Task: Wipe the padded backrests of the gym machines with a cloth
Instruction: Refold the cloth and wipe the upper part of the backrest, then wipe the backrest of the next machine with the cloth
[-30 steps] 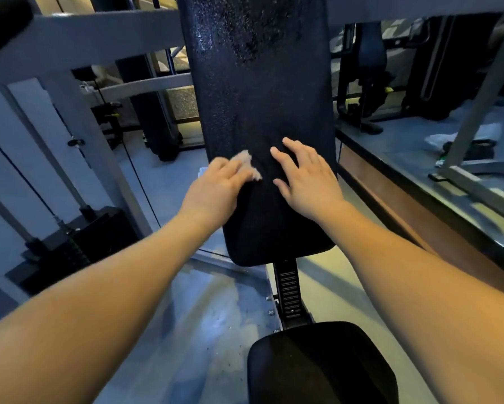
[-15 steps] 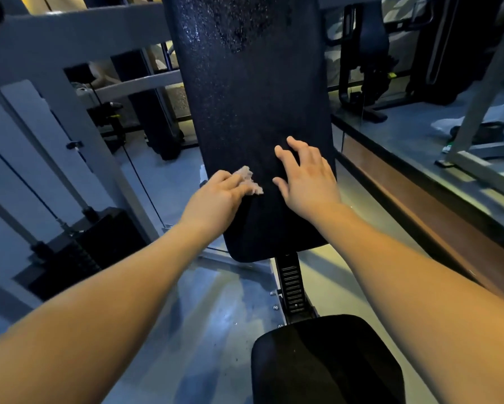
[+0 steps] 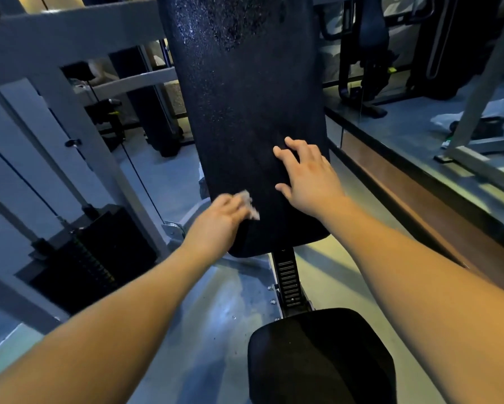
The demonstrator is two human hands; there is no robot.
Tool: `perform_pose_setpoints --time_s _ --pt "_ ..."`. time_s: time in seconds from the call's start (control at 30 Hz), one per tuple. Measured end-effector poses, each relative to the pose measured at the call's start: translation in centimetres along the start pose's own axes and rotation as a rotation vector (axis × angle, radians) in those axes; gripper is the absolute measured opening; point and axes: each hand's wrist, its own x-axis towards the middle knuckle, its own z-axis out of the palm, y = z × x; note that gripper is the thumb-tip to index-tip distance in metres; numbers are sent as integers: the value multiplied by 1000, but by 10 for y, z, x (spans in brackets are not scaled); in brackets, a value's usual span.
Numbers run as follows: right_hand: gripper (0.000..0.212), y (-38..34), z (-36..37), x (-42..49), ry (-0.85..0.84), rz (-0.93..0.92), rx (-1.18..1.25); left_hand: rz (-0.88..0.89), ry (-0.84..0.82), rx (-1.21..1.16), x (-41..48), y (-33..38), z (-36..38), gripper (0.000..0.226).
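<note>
The left grip (image 3: pixel 218 223) is bunching a small pale cloth (image 3: pixel 249 204) under its curled fingers. It is pressing the cloth against the black backrest (image 3: pixel 245 97) at about 7 o'clock on the pad's face, close to the left edge and just above the rounded bottom. Grip and cloth are both blurring, so the exact finger hold is hard to tell. The cloth is poking out past the fingertips toward 1 o'clock.

The right grip (image 3: pixel 309 176) is lying spread, fingers apart, flat against the pad at about 5 o'clock near its right edge, holding nothing. The two grips are sitting near each other but apart.

Fine specks are glistening on the pad's upper part toward 12 o'clock. At 6 o'clock below the backrest, a ribbed post (image 3: pixel 287 281) is running down to the black seat (image 3: pixel 320 357). A weight stack (image 3: pixel 99 258) is standing at 9 o'clock from the left grip, beside a grey frame (image 3: pixel 70 24).
</note>
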Motion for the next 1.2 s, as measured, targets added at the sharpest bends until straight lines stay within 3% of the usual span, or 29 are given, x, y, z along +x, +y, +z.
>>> perform_pose_setpoints --time_s 0.07,0.2,0.27,0.37,0.5,0.6,0.67,0.8,0.87,1.03,1.13,1.2 --pt "76 3 1 -8 33 39 -49 57 -49 4 3 0 -7 32" --pt "75 8 10 -17 56 114 -68 17 188 13 92 -13 -42 25" --pt "72 10 14 -16 70 115 -61 -41 216 53 127 -14 -45 21" --pt "71 9 19 -15 95 118 -37 -137 151 117 124 -4 -25 22" --pt "76 13 19 -18 82 100 -34 -22 67 66 59 17 5 29" --pt "78 12 11 -21 -2 100 21 -8 -108 4 31 26 9 27" --pt "75 12 4 -27 -50 104 104 -91 -188 -170 31 31 -2 28" --pt "44 9 1 -51 5 120 415 -684 -87 -557 41 41 -25 22" --pt "38 1 6 -64 8 136 594 -894 -56 -713 43 48 -30 21" --pt "62 -24 12 -67 -12 134 847 -1001 -43 -1197 50 64 -44 28" --pt "54 -26 9 -58 101 166 836 -1024 -55 -1475 61 67 -60 39" --pt "46 -25 5 -49 167 174 802 -1023 -100 -1496 69 62 -70 40"
